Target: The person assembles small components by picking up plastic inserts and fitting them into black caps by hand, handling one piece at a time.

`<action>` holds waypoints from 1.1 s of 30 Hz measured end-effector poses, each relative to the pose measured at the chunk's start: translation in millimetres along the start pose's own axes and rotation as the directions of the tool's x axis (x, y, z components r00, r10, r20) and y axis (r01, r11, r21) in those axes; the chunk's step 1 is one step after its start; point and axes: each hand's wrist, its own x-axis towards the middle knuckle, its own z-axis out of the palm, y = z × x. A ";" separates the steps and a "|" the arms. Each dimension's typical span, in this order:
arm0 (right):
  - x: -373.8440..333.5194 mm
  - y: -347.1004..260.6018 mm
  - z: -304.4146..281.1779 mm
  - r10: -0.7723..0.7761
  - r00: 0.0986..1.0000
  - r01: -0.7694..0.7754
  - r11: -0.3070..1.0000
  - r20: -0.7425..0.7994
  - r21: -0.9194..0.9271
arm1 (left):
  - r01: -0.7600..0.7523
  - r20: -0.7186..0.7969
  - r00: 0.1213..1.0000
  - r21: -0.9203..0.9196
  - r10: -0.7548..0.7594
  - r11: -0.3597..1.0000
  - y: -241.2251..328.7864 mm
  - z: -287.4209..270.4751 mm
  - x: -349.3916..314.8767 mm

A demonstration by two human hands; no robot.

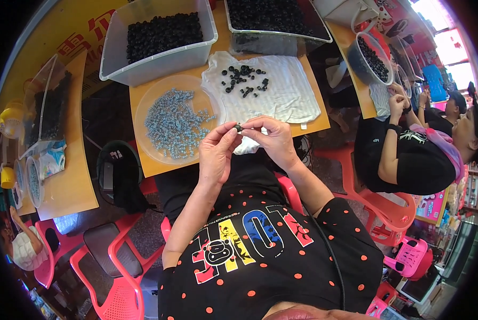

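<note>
A small dark round part point(238, 128) is pinched between the fingertips of my left hand point(216, 152) and my right hand point(275, 141), just over the table's near edge. Fingertips hide much of it, so its exact kind cannot be told. Beyond my right hand lies a white cloth point(287, 101), with several loose black round pieces point(244, 72) scattered on its far part. Left of my hands sits a shallow round translucent tray point(144, 109), which holds a heap of tiny light-blue ridged pieces point(172, 125).
Two clear bins, one left point(116, 66) and one right point(273, 47), hold heaps of black pieces at the table's far side. Co-workers sit at a table to the right, near a round tub point(368, 69). Red plastic chairs point(121, 266) stand at left and right.
</note>
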 end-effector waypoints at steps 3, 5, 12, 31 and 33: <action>0.0 2.0 -2.8 0.040 0.997 -0.040 0.999 0.065 -0.007 | 0.018 0.026 1.000 -0.021 -0.018 1.000 1.2 -2.3 1.0; 1.1 0.7 -4.4 -0.013 0.994 0.020 0.998 0.106 -0.061 | 0.040 0.049 0.998 -0.043 -0.038 0.998 2.1 -6.4 2.8; -1.0 11.3 -7.1 -0.163 0.949 0.179 0.983 0.269 -0.039 | 0.197 0.159 0.967 0.040 -0.201 0.980 16.5 -7.6 0.9; 93.8 78.5 4.4 -0.372 0.913 0.394 0.705 0.165 -0.590 | -0.368 0.065 0.927 0.353 0.370 0.860 162.4 16.7 116.4; 100.9 84.7 13.4 -0.376 0.904 0.412 0.635 0.205 -0.654 | -0.442 0.082 0.892 0.373 0.445 0.816 179.2 25.5 130.9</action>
